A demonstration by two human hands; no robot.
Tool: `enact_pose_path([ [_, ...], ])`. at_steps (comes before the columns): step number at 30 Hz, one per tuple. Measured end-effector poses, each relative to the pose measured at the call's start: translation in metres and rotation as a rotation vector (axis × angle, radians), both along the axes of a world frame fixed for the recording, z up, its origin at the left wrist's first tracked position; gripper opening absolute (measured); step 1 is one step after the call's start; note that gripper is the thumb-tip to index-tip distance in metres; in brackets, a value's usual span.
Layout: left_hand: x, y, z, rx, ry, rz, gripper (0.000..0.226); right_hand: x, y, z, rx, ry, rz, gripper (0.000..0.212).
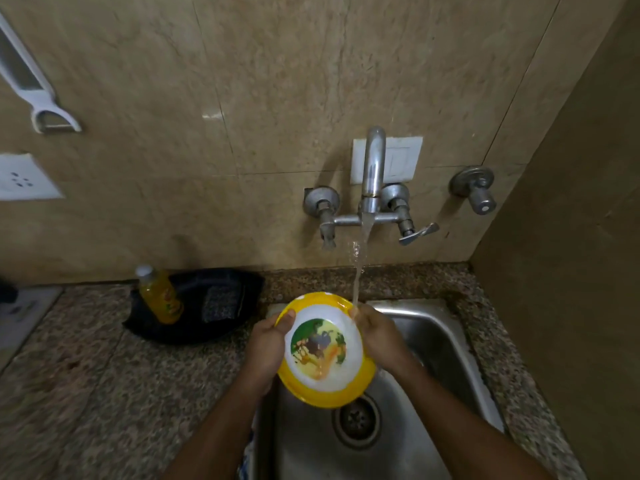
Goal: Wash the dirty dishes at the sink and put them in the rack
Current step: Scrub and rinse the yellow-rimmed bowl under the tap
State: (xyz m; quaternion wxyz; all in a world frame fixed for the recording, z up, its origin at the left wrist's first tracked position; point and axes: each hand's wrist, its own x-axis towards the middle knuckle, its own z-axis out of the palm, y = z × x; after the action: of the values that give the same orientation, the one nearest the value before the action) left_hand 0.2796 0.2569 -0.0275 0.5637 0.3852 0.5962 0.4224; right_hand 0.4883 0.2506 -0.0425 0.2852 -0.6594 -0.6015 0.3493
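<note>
Head view looks down on a steel sink (433,327) set into a speckled granite counter (104,375), with a person holding a yellow-rimmed plate (325,351) over the basin, above and just left of the drain (358,419). The left hand (268,344) grips the plate's left rim, thumb curled over onto the white face and the other fingers hidden behind. The right hand (375,336) is closed around the right rim, and the stream from the tap (372,174) lands right at its knuckles, at the plate's upper edge. Orange and brown residue is smeared across the printed centre, so I judge the rinse to be at an early stage.

The plate looks like light, stiff melamine or plastic; that is a guess from its sheen and thin rim. Wet and greasy, it will likely be slippery, so opposite points on the raised rim, as now, seem the safest hold. A drop onto steel would probably clatter rather than break it.

Room is tight on the right, where a side wall (571,271) closes off the corner and the counter strip is narrow. The left counter is wider, though a black tray (221,330) holding a yellow bottle (161,296) sits near the sink's edge. No rack shows in this view, so I cannot tell which way the plate must travel.
</note>
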Motion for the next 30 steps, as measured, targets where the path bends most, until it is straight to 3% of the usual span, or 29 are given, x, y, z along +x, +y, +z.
enact_pose_path([
  [1,0.0,0.001,-0.002,-0.003,-0.008,0.02,0.019,0.006,-0.001,0.0,0.001,0.102,-0.039,0.024],
  [3,0.0,0.004,-0.002,0.009,0.013,-0.024,0.014,0.012,-0.002,0.004,0.026,0.073,-0.045,0.02],
  [7,0.008,0.028,0.015,0.117,0.292,-0.385,0.019,0.014,0.006,0.021,0.063,-0.358,0.101,0.02],
  [9,0.018,0.034,0.025,0.113,0.336,-0.576,0.012,0.004,0.01,0.032,0.106,-0.498,0.241,0.018],
  [11,0.024,0.035,0.029,0.136,0.33,-0.59,0.009,-0.006,0.012,0.038,0.214,-0.577,0.288,0.014],
  [14,0.025,0.034,0.021,0.237,0.354,-0.436,0.055,-0.009,0.01,0.032,0.251,-0.452,0.09,0.022],
  [15,0.025,0.032,0.019,0.257,0.351,-0.402,0.059,-0.011,0.007,0.027,0.227,-0.413,0.011,0.026],
  [19,0.022,0.022,0.014,0.227,0.294,-0.277,0.04,-0.022,-0.006,0.014,0.326,-0.456,0.0,0.038],
  [22,0.016,0.021,0.015,0.2,0.257,-0.121,0.037,-0.015,-0.004,0.004,0.197,-0.201,-0.181,0.047],
  [25,0.014,0.02,0.02,0.194,0.197,-0.025,0.026,-0.022,-0.003,-0.002,0.098,0.196,-0.207,0.012],
  [27,0.012,0.018,0.019,0.186,0.125,0.055,0.023,-0.025,-0.004,-0.002,0.084,0.358,-0.193,0.012],
  [30,0.006,0.022,0.012,0.191,0.153,0.0,0.022,-0.014,0.004,0.002,0.089,0.287,-0.222,0.006],
])
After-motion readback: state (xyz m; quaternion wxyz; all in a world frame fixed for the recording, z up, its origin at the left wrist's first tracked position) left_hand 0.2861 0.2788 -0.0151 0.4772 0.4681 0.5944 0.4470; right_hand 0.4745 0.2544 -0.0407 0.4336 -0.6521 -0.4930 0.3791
